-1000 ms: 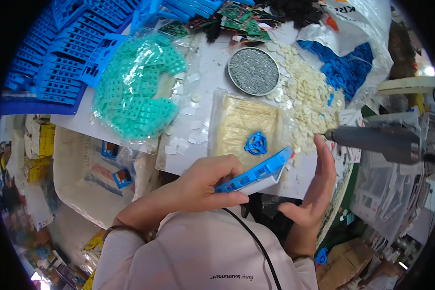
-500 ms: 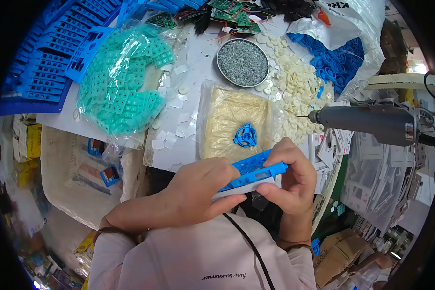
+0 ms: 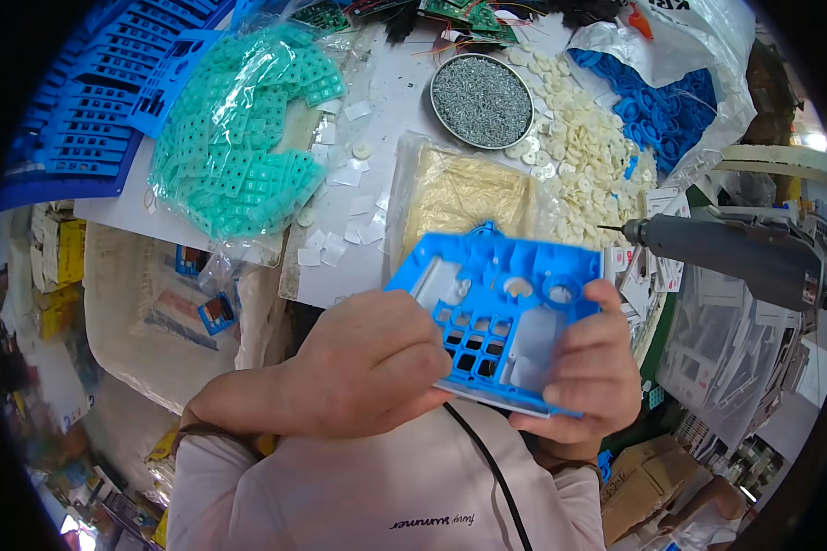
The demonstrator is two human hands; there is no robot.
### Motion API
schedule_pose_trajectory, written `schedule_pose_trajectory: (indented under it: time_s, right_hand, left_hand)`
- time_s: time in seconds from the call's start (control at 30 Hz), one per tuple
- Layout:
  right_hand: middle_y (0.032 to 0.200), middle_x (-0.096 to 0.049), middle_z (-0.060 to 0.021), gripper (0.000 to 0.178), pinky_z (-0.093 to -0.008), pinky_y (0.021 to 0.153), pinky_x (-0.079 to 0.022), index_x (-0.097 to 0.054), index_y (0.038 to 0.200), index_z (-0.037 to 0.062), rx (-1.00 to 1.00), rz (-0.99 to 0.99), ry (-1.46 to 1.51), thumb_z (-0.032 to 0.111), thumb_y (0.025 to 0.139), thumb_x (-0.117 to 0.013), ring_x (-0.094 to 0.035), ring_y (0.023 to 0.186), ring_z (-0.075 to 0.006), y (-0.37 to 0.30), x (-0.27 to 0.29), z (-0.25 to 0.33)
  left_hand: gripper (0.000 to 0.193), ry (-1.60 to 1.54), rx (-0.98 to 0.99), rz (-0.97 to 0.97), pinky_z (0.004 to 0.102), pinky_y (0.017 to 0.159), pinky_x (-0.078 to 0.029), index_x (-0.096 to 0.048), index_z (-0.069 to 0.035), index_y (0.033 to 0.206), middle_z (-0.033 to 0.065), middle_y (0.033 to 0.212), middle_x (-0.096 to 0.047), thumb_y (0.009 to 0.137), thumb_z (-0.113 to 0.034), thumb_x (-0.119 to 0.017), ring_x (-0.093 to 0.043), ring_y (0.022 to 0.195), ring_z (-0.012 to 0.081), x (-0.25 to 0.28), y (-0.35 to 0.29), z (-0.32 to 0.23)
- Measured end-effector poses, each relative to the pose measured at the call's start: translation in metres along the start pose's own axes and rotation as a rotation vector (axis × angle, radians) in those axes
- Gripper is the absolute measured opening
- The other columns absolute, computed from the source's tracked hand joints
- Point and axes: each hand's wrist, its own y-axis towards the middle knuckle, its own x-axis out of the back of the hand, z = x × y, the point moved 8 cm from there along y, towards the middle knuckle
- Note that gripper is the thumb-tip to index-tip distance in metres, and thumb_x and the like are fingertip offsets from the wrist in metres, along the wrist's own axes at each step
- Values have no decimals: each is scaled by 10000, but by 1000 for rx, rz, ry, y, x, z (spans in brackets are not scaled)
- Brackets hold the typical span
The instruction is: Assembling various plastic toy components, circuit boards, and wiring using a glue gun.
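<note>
A blue plastic casing (image 3: 515, 344) with a grid of square openings and round holes is held tilted in front of me, its hollow inner side showing. My left hand (image 3: 368, 363) grips its lower left edge with curled fingers. The right hand (image 3: 593, 376) clasps the right side, thumb and fingers round the edge. A pale edge shows along the casing's lower rim. Just behind it, a small blue ring part (image 3: 484, 228) is mostly hidden and rests on a yellowish plastic-wrapped pad (image 3: 464, 193).
A round dish of small screws (image 3: 482, 101) stands behind the pad, beside scattered cream discs (image 3: 593, 138). Clear bags hold green keypads (image 3: 239, 138) and blue rings (image 3: 671, 106). Blue casings (image 3: 92, 110) are stacked far left. An electric screwdriver (image 3: 726, 243) juts in from the right.
The blue casing has turned from nearly edge-on to show its hollow inner face, and now covers most of the blue ring part. My right hand has moved right and down. The view has shifted slightly.
</note>
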Motion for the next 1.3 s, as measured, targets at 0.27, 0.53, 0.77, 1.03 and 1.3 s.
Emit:
schedule_pose_trajectory:
  time_s: [0.27, 0.53, 0.77, 1.03, 1.3]
  right_hand:
    - [837, -635, 77, 350, -477, 1003, -395, -690, 883, 188, 64, -87, -131, 94, 631, -914, -601, 839, -154, -12, -5, 15]
    - [1060, -680, -51, 505, -543, 1024, -388, -668, 1040, 143, -38, -72, -179, 317, 641, -923, -598, 1033, -286, 9, 1, -7]
    - [1326, -573, -178, 754, -538, 1120, -306, -547, 1334, 2, -230, -132, -21, 277, 690, -825, -506, 1273, -384, 14, -20, -52]
    - [1218, -563, -190, 579, -414, 1032, -394, -546, 1296, -18, -247, -268, 134, 124, 750, -679, -520, 1159, -333, 22, -32, -74]
    - [1162, -571, -163, 565, -418, 953, -396, -543, 1313, -16, -220, -311, -114, 246, 842, -713, -506, 1073, -330, 57, -38, -70]
  left_hand:
    - [243, 176, -214, -146, 346, 602, -467, -608, -84, 833, 52, 885, -577, 662, -102, -781, -615, 789, 241, 5, -6, -9]
    - [413, -3, 20, -69, 372, 643, -473, -557, -58, 942, 77, 877, -560, 682, -118, -872, -587, 783, 294, 0, 3, 11]
    - [368, -397, 282, -51, 327, 795, -430, -481, -83, 884, 92, 966, -525, 786, -104, -836, -536, 912, 247, -17, 4, 39]
    - [321, -738, 303, -82, 300, 873, -441, -497, -87, 932, 91, 1119, -534, 823, -58, -798, -531, 1010, 179, -29, -8, 59]
    - [533, -453, 494, -238, 335, 960, -483, -453, -41, 1293, 75, 1184, -552, 855, -26, -757, -579, 1110, 173, -15, -9, 60]
